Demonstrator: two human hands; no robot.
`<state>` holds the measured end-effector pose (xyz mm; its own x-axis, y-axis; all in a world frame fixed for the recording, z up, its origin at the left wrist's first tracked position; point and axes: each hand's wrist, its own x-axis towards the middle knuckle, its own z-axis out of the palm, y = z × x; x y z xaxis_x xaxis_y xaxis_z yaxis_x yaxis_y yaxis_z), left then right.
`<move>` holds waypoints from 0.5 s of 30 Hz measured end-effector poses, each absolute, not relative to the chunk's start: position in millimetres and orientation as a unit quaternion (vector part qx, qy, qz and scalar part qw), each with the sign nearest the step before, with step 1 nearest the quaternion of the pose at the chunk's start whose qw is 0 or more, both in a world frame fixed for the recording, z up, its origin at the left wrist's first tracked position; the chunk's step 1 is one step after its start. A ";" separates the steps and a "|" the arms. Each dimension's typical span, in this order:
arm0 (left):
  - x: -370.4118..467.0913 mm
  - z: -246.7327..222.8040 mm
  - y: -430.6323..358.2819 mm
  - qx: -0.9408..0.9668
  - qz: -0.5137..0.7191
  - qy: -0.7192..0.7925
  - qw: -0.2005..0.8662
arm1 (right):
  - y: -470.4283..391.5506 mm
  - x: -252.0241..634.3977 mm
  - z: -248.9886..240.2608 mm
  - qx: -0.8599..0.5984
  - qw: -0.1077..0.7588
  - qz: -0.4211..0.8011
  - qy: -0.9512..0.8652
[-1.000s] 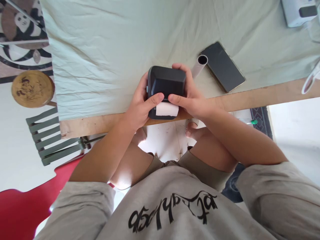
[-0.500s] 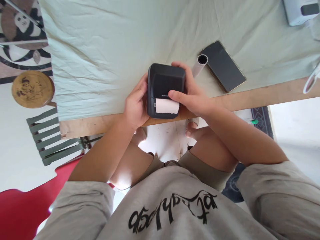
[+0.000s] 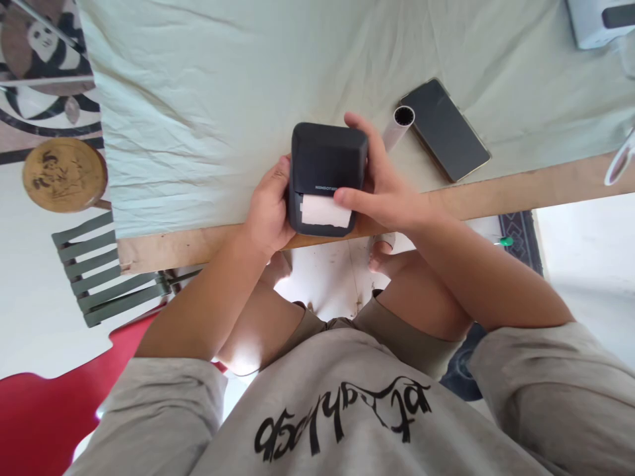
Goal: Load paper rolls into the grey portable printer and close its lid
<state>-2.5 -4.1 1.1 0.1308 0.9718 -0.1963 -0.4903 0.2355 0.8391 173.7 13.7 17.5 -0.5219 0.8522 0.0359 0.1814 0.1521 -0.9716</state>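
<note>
Between my two hands is a black handheld label printer, held just above the table's front edge. A strip of white label paper shows at its near end. My left hand grips the printer's left side, thumb along the edge. My right hand clasps the right side, its thumb lying on the front near the lettering and the paper; the index finger sticks up past the far corner. The printer's underside and the fingers beneath it are hidden.
Right of the printer, a white cylinder with a dark end stands beside a dark phone on the pale green cloth. A white device sits at the far right. Left of the table are a round wooden stool and a green slatted seat.
The printer has tilted slightly and shifted a little to the left in my hands, showing more of its lettering. Both hands keep hold of it.
</note>
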 end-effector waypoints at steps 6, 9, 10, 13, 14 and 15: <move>-6.1 5.5 -2.9 0.321 0.485 0.356 0.731 | 11.0 185.0 34.2 -0.436 0.254 0.431 -0.748; -4.8 6.5 -3.8 0.332 0.500 0.354 0.717 | 5.2 186.6 47.0 -0.493 0.269 0.307 -0.768; -4.0 6.1 -4.3 0.332 0.510 0.350 0.712 | 2.3 186.1 50.8 -0.509 0.277 0.274 -0.768; -0.8 5.6 -6.3 0.340 0.526 0.352 0.696 | -7.2 183.3 58.7 -0.528 0.321 0.240 -0.749; 0.4 6.1 -7.1 0.351 0.524 0.356 0.690 | -9.7 182.4 59.7 -0.520 0.347 0.249 -0.740; 1.4 6.9 -7.9 0.361 0.524 0.360 0.682 | -11.6 181.5 59.9 -0.511 0.376 0.262 -0.727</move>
